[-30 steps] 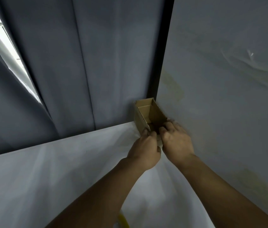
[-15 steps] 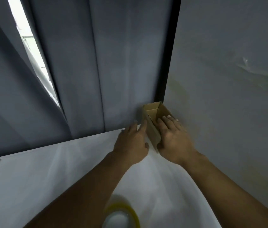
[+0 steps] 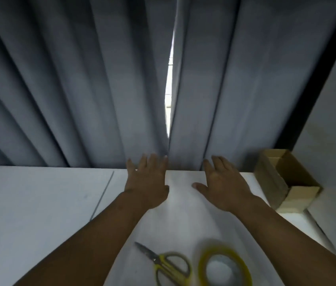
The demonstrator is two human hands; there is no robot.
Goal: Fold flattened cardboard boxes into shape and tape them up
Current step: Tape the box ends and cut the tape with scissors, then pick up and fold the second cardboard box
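View: head, looking forward and down.
Left hand (image 3: pixel 146 182): reaching out palm down over the far edge of the table, fingers straight and spread apart, gripping nothing; cannot tell whether touching the surface.
Right hand (image 3: pixel 222 186): reaching out just beside the left, palm down, fingers straight and apart, thumb pointing inward, gripping nothing.
Cardboard box (image 3: pixel 299 198): standing folded into shape at the table's far right corner, top open, sitting against the wall, apart from both hands.
Tape roll (image 3: pixel 202 265): lying flat near the bottom edge between the forearms, yellow ring, blurred.
Scissors (image 3: pixel 159 261): lying just left of the tape roll, yellow handles, blades pointing up-left.
Table (image 3: pixel 39 213): white, carrying all of the above.
Curtain (image 3: pixel 80 79): grey, hanging in folds behind the table, daylight showing through a narrow slit.
Wall (image 3: pixel 332 120): pale, rising on the right.
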